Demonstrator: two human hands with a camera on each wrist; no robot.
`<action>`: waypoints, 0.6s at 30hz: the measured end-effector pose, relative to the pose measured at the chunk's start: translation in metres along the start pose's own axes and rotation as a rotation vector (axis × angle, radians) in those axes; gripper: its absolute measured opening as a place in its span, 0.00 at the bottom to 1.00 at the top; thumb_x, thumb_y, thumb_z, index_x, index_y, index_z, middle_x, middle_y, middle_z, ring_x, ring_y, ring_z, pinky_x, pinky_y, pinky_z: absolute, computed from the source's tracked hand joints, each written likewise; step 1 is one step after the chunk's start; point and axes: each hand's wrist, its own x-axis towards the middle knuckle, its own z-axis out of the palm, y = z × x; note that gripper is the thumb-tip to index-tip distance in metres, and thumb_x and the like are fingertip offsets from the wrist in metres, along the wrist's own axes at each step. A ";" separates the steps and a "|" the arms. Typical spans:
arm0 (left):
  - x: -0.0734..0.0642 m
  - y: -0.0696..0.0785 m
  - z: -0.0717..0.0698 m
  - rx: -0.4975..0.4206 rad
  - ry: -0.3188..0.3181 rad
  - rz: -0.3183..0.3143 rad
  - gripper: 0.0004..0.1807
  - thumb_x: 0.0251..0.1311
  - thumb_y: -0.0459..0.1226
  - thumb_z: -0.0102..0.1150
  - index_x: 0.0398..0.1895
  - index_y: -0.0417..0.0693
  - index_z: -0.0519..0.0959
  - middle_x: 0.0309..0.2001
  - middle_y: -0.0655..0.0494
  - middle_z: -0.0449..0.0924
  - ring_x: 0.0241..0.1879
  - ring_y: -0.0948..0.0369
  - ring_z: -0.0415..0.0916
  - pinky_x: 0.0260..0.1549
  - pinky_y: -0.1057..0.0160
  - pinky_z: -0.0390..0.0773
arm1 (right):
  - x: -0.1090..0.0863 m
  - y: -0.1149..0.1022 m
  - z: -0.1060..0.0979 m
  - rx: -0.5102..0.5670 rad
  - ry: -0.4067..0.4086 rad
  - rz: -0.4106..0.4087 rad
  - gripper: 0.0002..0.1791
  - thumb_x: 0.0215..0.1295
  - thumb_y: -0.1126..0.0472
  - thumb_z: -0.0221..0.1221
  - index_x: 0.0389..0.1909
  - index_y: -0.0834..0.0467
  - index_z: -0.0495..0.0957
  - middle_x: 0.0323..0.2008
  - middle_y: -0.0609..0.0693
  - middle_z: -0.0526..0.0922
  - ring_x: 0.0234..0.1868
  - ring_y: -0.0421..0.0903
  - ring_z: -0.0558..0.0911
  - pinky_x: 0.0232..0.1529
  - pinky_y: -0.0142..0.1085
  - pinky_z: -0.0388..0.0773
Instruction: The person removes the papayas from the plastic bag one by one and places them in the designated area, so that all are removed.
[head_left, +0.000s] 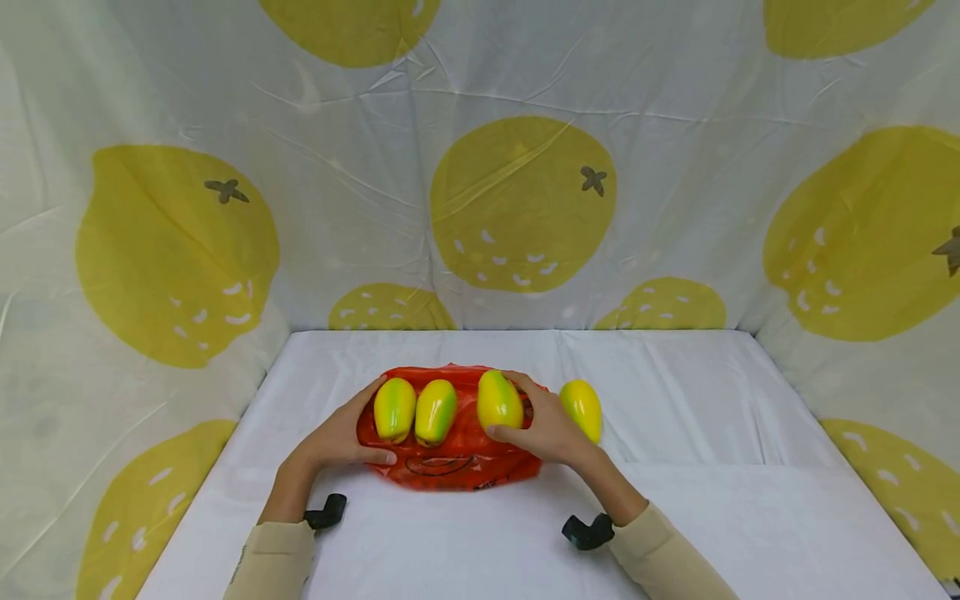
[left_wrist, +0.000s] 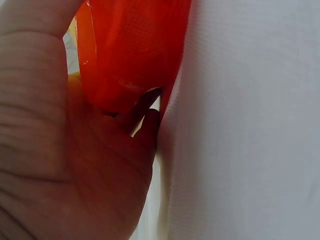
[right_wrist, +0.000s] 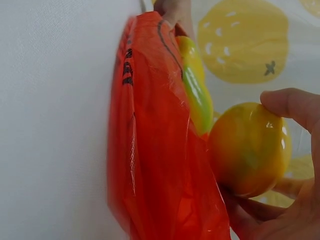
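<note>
A red plastic bag (head_left: 457, 462) lies on the white table with its mouth upward. Two glossy yellow-green mangoes (head_left: 416, 411) sit side by side at the left part of its mouth. My left hand (head_left: 339, 429) grips the bag's left end, thumb in front and fingers at the back; the fingertips are partly hidden by the bag. In the right wrist view, a mango (right_wrist: 250, 150) is held between the thumb and fingers of my right hand (right_wrist: 295, 200), beside the bag's upper edge. Another yellow mango (head_left: 582, 408) lies right of the bag, partly behind the right hand.
A white cloth covers the table (head_left: 675, 517). Behind and on both sides hangs a pale curtain (head_left: 360, 208) printed with large yellow lemons. Black wrist mounts (head_left: 588, 532) stick out from beige sleeves (head_left: 660, 542).
</note>
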 end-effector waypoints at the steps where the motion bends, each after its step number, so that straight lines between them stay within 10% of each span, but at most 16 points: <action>1: 0.000 0.000 0.000 0.002 0.000 -0.001 0.73 0.38 0.59 0.82 0.84 0.58 0.45 0.80 0.49 0.57 0.75 0.44 0.60 0.69 0.35 0.69 | -0.001 0.001 -0.001 0.006 0.001 0.003 0.48 0.54 0.39 0.72 0.76 0.36 0.62 0.60 0.42 0.79 0.54 0.45 0.78 0.49 0.43 0.85; 18: 0.001 -0.003 0.001 0.004 0.002 0.013 0.73 0.37 0.59 0.83 0.85 0.58 0.44 0.80 0.49 0.56 0.76 0.44 0.59 0.69 0.34 0.68 | -0.011 0.009 -0.024 0.051 0.043 0.006 0.48 0.54 0.41 0.73 0.75 0.36 0.63 0.59 0.46 0.80 0.56 0.48 0.79 0.49 0.43 0.87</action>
